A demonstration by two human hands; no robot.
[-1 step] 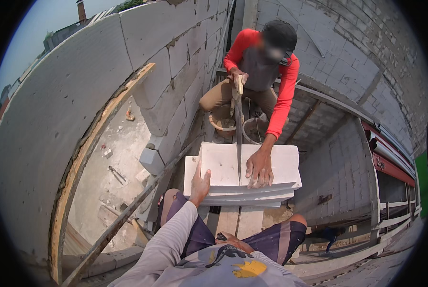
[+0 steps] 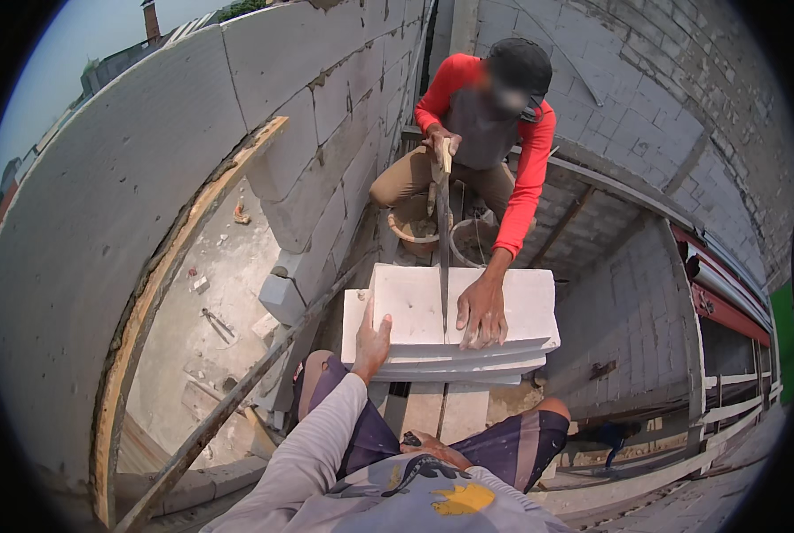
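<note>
A white lightweight concrete block lies on top of a short stack of similar blocks in front of me. My left hand grips its near left part, thumb up on the top face. My right hand rests in my lap, fingers curled by a small black thing that I cannot make out. Across the stack, a crouching person in red sleeves holds a hand saw, its blade at the middle of the block. That person's other hand presses flat on the block, right of the blade.
Two buckets stand between the person and the stack. To my left rises a block wall with an opening edged by a wooden board; pliers lie on the floor beyond. A drop with white railings lies at the right.
</note>
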